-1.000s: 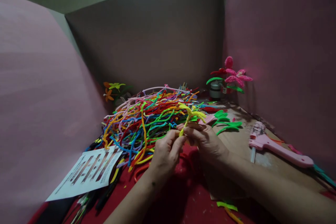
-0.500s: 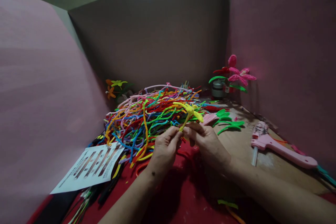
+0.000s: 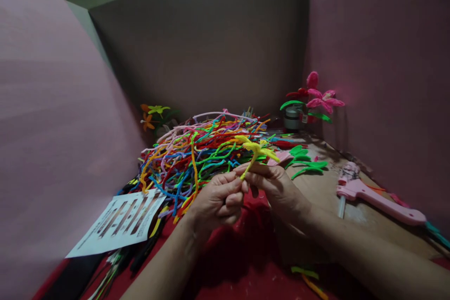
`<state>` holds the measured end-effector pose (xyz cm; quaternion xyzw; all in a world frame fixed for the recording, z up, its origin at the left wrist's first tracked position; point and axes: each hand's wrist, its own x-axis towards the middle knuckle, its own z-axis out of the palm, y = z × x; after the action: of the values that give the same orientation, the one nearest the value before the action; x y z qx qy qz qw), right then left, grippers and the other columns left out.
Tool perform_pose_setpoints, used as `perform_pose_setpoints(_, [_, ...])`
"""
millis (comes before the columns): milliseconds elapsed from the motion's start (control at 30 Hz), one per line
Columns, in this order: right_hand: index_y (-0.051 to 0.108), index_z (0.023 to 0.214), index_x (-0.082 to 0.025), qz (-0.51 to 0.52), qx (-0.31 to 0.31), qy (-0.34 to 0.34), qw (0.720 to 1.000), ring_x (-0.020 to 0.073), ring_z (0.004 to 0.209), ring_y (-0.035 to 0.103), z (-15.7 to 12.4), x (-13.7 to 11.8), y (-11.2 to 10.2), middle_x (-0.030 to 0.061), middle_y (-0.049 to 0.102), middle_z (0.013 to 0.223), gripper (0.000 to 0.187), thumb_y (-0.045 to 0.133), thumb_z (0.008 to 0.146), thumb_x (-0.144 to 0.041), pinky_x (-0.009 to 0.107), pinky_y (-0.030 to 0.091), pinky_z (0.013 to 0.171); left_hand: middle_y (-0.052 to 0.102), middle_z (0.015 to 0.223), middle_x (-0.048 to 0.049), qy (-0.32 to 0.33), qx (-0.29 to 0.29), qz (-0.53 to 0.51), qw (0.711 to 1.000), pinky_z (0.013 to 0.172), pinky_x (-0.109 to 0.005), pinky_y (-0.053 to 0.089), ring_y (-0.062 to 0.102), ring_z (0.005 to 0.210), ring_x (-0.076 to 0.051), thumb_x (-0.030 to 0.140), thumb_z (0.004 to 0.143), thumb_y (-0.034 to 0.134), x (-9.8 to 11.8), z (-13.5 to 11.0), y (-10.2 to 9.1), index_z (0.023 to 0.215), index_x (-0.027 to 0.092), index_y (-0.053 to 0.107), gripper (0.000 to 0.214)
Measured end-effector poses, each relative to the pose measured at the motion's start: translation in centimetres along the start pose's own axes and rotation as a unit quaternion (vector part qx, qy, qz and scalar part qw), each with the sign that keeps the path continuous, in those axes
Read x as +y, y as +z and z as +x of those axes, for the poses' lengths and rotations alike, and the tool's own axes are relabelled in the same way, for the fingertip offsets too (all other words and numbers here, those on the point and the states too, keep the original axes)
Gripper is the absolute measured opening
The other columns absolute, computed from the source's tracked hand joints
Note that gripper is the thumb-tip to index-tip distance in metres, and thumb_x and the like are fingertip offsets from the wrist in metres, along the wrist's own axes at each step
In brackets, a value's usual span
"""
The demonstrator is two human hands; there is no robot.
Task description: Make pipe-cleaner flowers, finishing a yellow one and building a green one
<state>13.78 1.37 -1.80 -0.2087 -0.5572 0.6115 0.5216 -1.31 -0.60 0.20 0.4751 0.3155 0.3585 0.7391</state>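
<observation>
A yellow pipe-cleaner flower (image 3: pixel 256 149) stands tilted between my two hands, its petals spread at the top and its stem running down to my fingertips. My left hand (image 3: pixel 222 198) is closed, pinching the lower end of the stem between thumb and forefinger. From the other side, my right hand (image 3: pixel 277 189) grips the stem with thumb and fingers, a little above. Just behind them lies a large tangled heap of coloured pipe cleaners (image 3: pixel 211 150). The very tip of the stem is partly hidden by my fingers.
A pink glue gun (image 3: pixel 381 205) lies on cardboard (image 3: pixel 312 192) at right, near green pipe-cleaner leaves (image 3: pixel 305 161). Pink flowers (image 3: pixel 325 101) stand behind. To the left are a printed sheet (image 3: pixel 121 222) and orange flowers (image 3: pixel 148 122). Red cloth (image 3: pixel 242 258) covers the front.
My left hand has rolled over, with its fingers now curled in view below the stem. The yellow flower has turned slightly, showing its petals more spread. Both hands still hold the stem.
</observation>
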Motion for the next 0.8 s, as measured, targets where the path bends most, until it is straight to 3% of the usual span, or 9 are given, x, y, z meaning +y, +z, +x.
perform_pose_setpoints(100, [0.067, 0.076, -0.017, -0.01, 0.039, -0.014, 0.999, 0.0097, 0.056, 0.041, 0.0, 0.2, 0.0, -0.0009, 0.054, 0.062, 0.016, 0.058, 0.075, -0.03, 0.024, 0.033, 0.054, 0.032, 0.046, 0.0086, 0.057, 0.097, 0.183, 0.977, 0.031, -0.014, 0.023, 0.02, 0.032, -0.002, 0.039, 0.084, 0.044, -0.2, 0.1, 0.7, 0.074, 0.016, 0.053, 0.027])
perform_pose_setpoints(167, [0.067, 0.072, -0.017, -0.018, 0.068, -0.027, 0.997, 0.0098, 0.056, 0.04, 0.1, 0.5, -0.1, -0.001, 0.053, 0.063, 0.014, 0.058, 0.075, -0.028, 0.023, 0.032, 0.053, 0.044, 0.053, 0.0039, 0.148, 0.198, 0.381, 0.891, 0.039, -0.017, 0.031, 0.038, 0.04, -0.006, 0.036, 0.084, 0.045, -0.8, 0.3, 0.9, 0.075, 0.016, 0.055, 0.024])
perform_pose_setpoints(267, [0.065, 0.069, -0.017, -0.042, 0.088, -0.026, 0.995, 0.0103, 0.057, 0.041, 0.3, 0.8, -0.1, -0.0008, 0.054, 0.063, 0.013, 0.059, 0.074, -0.027, 0.023, 0.031, 0.051, 0.057, 0.071, -0.0025, 0.272, 0.252, 0.605, 0.705, 0.055, -0.021, 0.04, 0.054, 0.062, -0.012, 0.024, 0.083, 0.044, -1.9, 0.7, 0.4, 0.086, 0.017, 0.056, 0.014])
perform_pose_setpoints(333, [0.065, 0.069, -0.017, -0.062, 0.085, -0.018, 0.994, 0.0106, 0.057, 0.042, 0.3, 0.8, -0.1, -0.0006, 0.055, 0.064, 0.012, 0.058, 0.074, -0.027, 0.023, 0.032, 0.051, 0.058, 0.071, -0.0032, 0.31, 0.233, 0.663, 0.64, 0.058, -0.022, 0.04, 0.055, 0.064, -0.013, 0.019, 0.084, 0.04, -2.5, 0.9, -0.1, 0.087, 0.017, 0.055, 0.016])
perform_pose_setpoints(367, [0.065, 0.07, -0.017, -0.071, 0.082, -0.016, 0.994, 0.0109, 0.058, 0.043, 0.3, 0.7, 0.0, -0.0004, 0.055, 0.065, 0.013, 0.058, 0.074, -0.027, 0.023, 0.032, 0.052, 0.056, 0.068, -0.0022, 0.317, 0.23, 0.667, 0.633, 0.057, -0.022, 0.039, 0.053, 0.061, -0.012, 0.017, 0.084, 0.039, -2.6, 0.9, -0.2, 0.085, 0.017, 0.055, 0.017])
perform_pose_setpoints(433, [0.065, 0.068, -0.017, -0.074, 0.081, -0.016, 0.994, 0.0113, 0.06, 0.044, 0.2, 0.4, 0.1, -0.0004, 0.055, 0.064, 0.013, 0.059, 0.074, -0.027, 0.024, 0.034, 0.056, 0.05, 0.062, 0.0005, 0.305, 0.242, 0.633, 0.669, 0.053, -0.02, 0.037, 0.047, 0.055, -0.01, 0.018, 0.085, 0.039, -2.5, 0.8, -0.2, 0.079, 0.017, 0.055, 0.017])
perform_pose_setpoints(567, [0.066, 0.067, -0.017, -0.052, 0.068, 0.004, 0.996, 0.0105, 0.057, 0.041, 0.0, -0.1, 0.0, -0.0025, 0.05, 0.058, 0.015, 0.058, 0.074, -0.029, 0.024, 0.034, 0.056, 0.039, 0.052, 0.0054, 0.203, 0.249, 0.446, 0.836, 0.041, -0.017, 0.029, 0.034, 0.043, -0.005, 0.028, 0.084, 0.044, -1.7, 0.6, 0.9, 0.069, 0.017, 0.053, 0.021])
perform_pose_setpoints(633, [0.067, 0.071, -0.017, -0.059, 0.055, 0.009, 0.997, 0.0099, 0.055, 0.04, 0.0, -0.2, -0.1, -0.0029, 0.049, 0.058, 0.016, 0.058, 0.074, -0.03, 0.024, 0.033, 0.054, 0.037, 0.049, 0.0069, 0.153, 0.233, 0.338, 0.899, 0.035, -0.016, 0.026, 0.031, 0.036, -0.004, 0.032, 0.082, 0.047, -1.2, 0.5, 1.6, 0.066, 0.017, 0.051, 0.023])
perform_pose_setpoints(800, [0.069, 0.081, -0.017, -0.051, 0.035, 0.011, 0.998, 0.01, 0.057, 0.04, 0.3, -0.1, -0.3, -0.0018, 0.052, 0.063, 0.017, 0.059, 0.074, -0.029, 0.023, 0.034, 0.055, 0.041, 0.043, 0.008, 0.09, 0.189, 0.17, 0.963, 0.028, -0.015, 0.024, 0.028, 0.027, -0.002, 0.034, 0.078, 0.054, -0.6, 0.4, 1.9, 0.067, 0.015, 0.054, 0.022])
